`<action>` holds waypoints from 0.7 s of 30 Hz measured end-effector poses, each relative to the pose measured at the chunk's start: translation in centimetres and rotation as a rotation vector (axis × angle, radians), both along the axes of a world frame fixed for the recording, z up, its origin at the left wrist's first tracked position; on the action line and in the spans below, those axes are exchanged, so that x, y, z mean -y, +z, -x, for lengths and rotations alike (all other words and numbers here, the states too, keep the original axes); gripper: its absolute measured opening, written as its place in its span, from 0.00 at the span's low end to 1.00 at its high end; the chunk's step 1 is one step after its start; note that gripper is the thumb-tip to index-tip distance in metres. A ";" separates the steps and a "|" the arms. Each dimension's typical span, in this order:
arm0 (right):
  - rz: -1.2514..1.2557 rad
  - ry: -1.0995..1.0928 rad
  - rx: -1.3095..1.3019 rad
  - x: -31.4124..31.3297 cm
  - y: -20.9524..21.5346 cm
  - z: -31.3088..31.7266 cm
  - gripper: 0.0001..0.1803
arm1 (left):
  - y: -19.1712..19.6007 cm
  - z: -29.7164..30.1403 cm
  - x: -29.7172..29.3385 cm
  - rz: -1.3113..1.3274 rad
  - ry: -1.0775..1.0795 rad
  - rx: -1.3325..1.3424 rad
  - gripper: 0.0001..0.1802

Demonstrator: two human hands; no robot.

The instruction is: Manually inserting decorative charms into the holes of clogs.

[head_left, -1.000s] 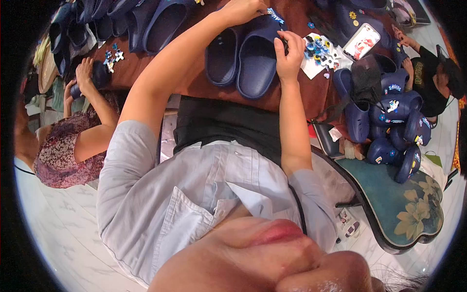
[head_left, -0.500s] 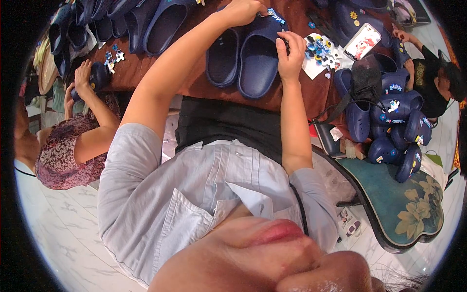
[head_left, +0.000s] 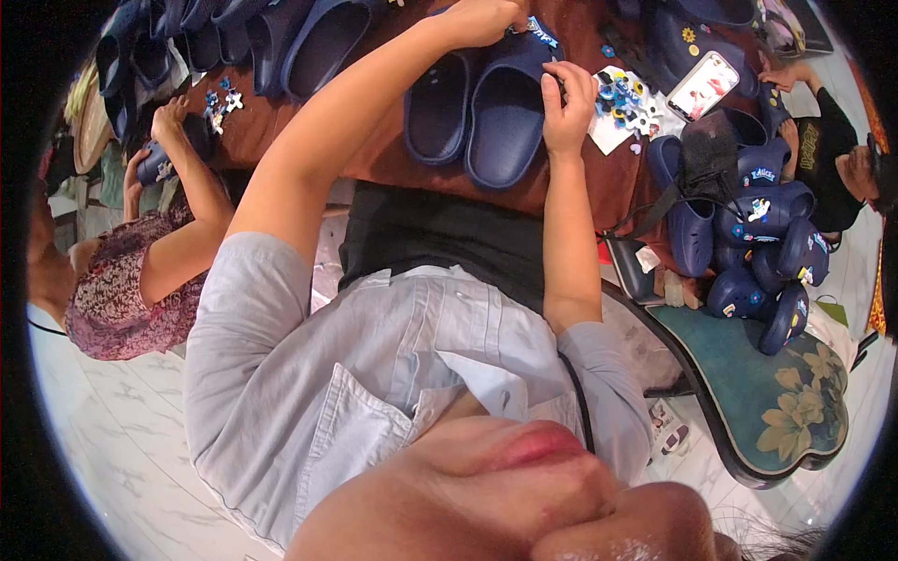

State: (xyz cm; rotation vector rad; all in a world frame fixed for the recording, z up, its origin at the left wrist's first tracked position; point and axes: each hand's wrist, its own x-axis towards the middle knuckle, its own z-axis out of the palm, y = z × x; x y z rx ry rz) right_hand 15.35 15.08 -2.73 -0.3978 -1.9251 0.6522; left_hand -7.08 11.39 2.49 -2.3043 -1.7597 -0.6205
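Observation:
Two navy clogs [head_left: 510,131] lie in front of me on the brown cloth, their openings toward me. My left hand [head_left: 488,22] reaches over to the far toe end, its fingers bent and closed beside a blue-and-white lettered charm [head_left: 543,34] on the right clog. What its fingertips pinch, if anything, is hidden. Against the right side of this clog rests my right hand [head_left: 570,105], with curled fingers at the upper edge and the thumb near the shoe. Just right of that hand, a pile of small blue, white, yellow and black charms [head_left: 629,98] lies on white paper.
Several navy clogs [head_left: 327,47] line the far left, and decorated ones [head_left: 762,210] are heaped at the right. A phone [head_left: 703,86] lies beyond the charms. Co-workers' hands [head_left: 168,126] handle a clog at left; another person [head_left: 832,159] sits at right. A green padded chair [head_left: 776,393] stands nearby.
The view has shifted slightly, moving the clogs a little rightward in it. Both my hands keep their places at the right clog. The left co-worker's hands have changed position around their clog.

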 end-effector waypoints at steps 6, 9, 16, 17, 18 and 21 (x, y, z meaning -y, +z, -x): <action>0.016 0.007 -0.002 0.1 0.1 0.1 0.12 | -0.2 0.1 0.1 -0.081 -0.027 0.018 0.08; 0.008 0.015 -0.003 0.0 0.0 0.1 0.13 | 0.0 -0.2 0.6 -0.026 0.015 0.015 0.08; -0.033 -0.001 0.004 -0.3 -0.2 -0.1 0.11 | 1.7 -1.1 1.0 0.063 0.030 0.027 0.06; -0.043 0.002 0.004 -0.3 -0.2 0.0 0.11 | 1.6 -1.1 0.8 0.060 0.075 0.047 0.07; -0.042 0.003 0.003 -0.3 -0.2 0.0 0.11 | 1.4 -1.0 0.6 0.057 0.117 0.066 0.08; -0.049 0.001 -0.009 -0.3 -0.2 0.0 0.11 | 0.8 -1.2 -0.3 0.020 0.192 0.173 0.09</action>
